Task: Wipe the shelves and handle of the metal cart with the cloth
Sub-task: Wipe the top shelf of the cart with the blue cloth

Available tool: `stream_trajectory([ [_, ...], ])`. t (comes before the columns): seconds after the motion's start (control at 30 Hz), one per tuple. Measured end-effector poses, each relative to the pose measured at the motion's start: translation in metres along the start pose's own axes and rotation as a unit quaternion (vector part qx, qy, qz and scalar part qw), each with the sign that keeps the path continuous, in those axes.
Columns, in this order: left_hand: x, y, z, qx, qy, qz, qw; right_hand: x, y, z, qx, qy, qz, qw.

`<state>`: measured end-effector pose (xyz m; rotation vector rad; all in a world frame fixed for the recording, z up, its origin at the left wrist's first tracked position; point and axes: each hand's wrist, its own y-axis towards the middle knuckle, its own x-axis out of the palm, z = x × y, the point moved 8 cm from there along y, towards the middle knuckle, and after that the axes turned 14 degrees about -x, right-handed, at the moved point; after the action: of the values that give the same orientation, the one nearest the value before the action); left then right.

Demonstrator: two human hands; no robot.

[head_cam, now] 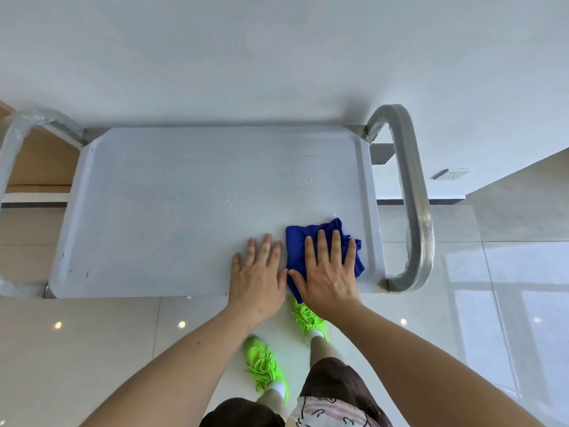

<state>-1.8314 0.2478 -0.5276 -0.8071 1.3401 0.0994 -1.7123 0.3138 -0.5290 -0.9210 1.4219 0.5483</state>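
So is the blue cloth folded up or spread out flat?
Bunched up, not spread flat. The blue cloth lies wrinkled under the right hand, with uneven corners sticking out past the fingers.

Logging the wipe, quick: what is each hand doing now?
Left hand: open, flat on the grey metal cart shelf, holding nothing.
Right hand: open, palm pressing the blue cloth.

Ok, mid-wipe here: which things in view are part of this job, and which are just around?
Job: blue cloth under right hand; left hand flat on top shelf; water droplets; right handle; left handle.

Just around: wall socket; wooden unit; tiled floor.
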Motion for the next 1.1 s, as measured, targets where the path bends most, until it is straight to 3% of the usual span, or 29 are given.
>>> stream_trajectory([
  [0.47, -0.013, 0.017, 0.008, 0.007, 0.072, 0.036, 0.997, -0.004, 0.088, 0.039, 0.078, 0.018, 0.006, 0.997],
  [0.7, -0.020, 0.020, 0.007, 0.056, 0.048, 0.099, 0.992, -0.016, 0.151, 0.069, 0.082, 0.015, 0.016, 0.996],
  [1.1, -0.012, 0.020, 0.001, 0.066, -0.028, 0.145, 0.987, -0.038, 0.228, 0.104, 0.107, 0.019, 0.027, 0.994],
])
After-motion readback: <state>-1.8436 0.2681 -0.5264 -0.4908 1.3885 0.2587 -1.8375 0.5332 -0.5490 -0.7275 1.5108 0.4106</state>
